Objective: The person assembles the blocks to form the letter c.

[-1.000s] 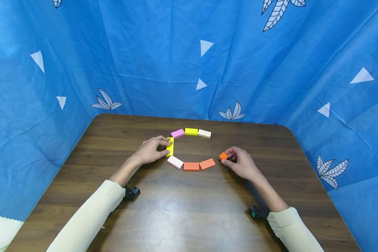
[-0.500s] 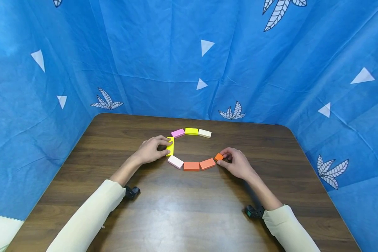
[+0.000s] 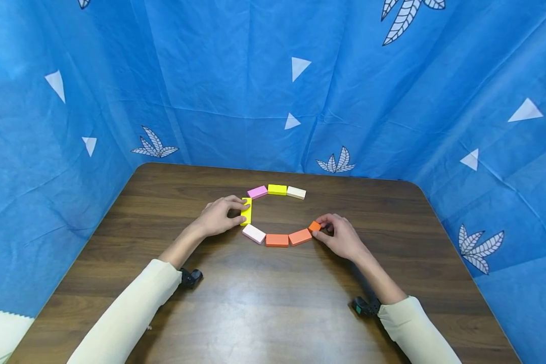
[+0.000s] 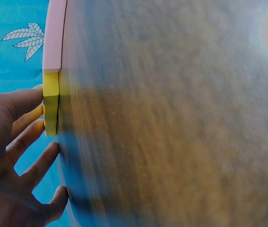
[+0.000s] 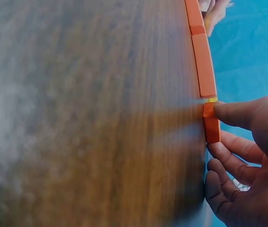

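Low flat blocks lie in an open curve on the wooden table. My left hand (image 3: 218, 216) holds a yellow block (image 3: 246, 215) at the curve's left side, thumb near its closer end and fingers near its far end. In the left wrist view this yellow block (image 4: 51, 109) sits beside a pale pink block (image 4: 53, 38). My right hand (image 3: 344, 237) pinches an orange block (image 3: 315, 226) at the right end of the near row. That orange block (image 5: 211, 124) stands close to a coral block (image 5: 204, 66) in the right wrist view; fingers partly hide it.
The near row also has a coral block (image 3: 277, 240) in its middle. Along the far side are a pink block (image 3: 257, 192), a second yellow block (image 3: 277, 189) and a cream block (image 3: 296, 192). A blue curtain (image 3: 209, 76) hangs behind the table (image 3: 273, 303).
My right hand has moved left with the orange block, bringing it up to the right end of the coral blocks. My left hand has stayed on the yellow block.
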`<state>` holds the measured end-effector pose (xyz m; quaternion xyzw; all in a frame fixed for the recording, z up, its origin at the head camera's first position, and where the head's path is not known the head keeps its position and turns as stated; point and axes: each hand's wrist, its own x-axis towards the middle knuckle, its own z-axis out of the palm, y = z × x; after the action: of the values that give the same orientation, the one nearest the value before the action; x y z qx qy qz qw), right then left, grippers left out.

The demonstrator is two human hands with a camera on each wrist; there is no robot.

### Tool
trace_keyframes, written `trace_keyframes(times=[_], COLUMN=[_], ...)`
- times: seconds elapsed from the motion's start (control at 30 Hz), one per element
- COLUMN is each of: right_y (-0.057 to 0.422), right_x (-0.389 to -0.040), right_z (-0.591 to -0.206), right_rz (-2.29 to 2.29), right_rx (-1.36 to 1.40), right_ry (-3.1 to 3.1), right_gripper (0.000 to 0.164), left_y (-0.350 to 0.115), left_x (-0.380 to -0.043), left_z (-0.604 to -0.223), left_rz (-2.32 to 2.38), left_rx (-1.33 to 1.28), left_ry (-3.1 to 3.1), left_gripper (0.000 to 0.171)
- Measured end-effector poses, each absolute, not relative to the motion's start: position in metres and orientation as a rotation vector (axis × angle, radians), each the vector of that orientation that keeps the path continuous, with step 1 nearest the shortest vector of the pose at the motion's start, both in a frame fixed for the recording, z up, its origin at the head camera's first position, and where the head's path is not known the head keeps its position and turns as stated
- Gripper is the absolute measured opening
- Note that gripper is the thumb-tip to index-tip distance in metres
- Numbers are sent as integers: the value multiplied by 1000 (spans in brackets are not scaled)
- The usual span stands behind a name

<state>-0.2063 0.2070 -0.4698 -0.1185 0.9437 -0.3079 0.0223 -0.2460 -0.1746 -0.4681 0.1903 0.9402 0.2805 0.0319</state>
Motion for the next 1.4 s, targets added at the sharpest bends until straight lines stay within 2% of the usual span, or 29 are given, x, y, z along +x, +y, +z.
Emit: trace_keyframes(times=[0.6, 1.03, 1.4], right_y=[207, 228, 239], right_x=[-202, -198, -195], right_z=[-472, -473, -472], right_rz=[-966, -1040, -1063], right_rx=[-356, -362, -325], right_ry=[2918, 2901, 2892], right_gripper=[33, 30, 29], left_y=[-173, -174, -182], left_x=[-248, -248, -249], left_z=[-469, -467, -464], left_rz=[861, 854, 862], left_rx=[573, 604, 621], left_ry=[2877, 2873, 2858], left_gripper=[43, 44, 38])
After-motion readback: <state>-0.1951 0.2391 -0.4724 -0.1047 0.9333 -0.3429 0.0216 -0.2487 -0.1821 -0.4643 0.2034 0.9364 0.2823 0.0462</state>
